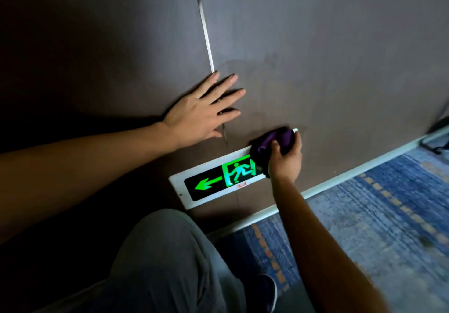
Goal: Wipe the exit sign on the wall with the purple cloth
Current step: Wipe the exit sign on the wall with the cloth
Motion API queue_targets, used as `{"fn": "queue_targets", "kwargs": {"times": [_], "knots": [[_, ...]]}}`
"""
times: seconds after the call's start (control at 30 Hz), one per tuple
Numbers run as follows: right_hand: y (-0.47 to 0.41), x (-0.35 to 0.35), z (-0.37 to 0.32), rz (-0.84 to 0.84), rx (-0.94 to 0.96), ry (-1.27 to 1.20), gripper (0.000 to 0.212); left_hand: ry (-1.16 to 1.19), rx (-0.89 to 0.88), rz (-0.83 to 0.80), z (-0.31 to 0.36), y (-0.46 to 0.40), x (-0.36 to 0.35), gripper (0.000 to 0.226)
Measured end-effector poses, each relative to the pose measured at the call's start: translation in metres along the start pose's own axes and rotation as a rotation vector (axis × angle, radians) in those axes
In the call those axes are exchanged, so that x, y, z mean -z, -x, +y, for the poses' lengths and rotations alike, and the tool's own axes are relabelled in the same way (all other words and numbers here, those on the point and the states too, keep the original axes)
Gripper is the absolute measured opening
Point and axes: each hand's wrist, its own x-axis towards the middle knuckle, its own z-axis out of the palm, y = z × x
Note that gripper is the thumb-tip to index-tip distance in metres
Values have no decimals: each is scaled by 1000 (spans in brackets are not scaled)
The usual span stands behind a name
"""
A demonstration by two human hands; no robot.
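The exit sign (213, 181) is mounted low on the brown wall, a white-framed black panel with a glowing green arrow and running figure. My right hand (285, 159) is shut on the purple cloth (274, 140) and presses it against the sign's right end, covering that part. My left hand (206, 108) lies flat on the wall above and left of the sign, fingers spread, holding nothing.
A thin metal strip (205, 28) runs up the wall above my left hand. A pale skirting board (340, 179) meets blue patterned carpet (376, 227). My bent knee in grey trousers (165, 259) is close below the sign. A dark object (439, 128) sits at the far right.
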Motion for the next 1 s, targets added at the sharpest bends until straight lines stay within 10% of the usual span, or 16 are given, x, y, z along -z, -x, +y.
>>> {"fn": "queue_targets", "kwargs": {"times": [0.77,1.0], "knots": [[97,-47,16,-322,401,307,51,40,-28,-15,-13,35,3,62],[79,-36,0,-151,313,137,57,29,48,8,-20,89,-7,47]]}}
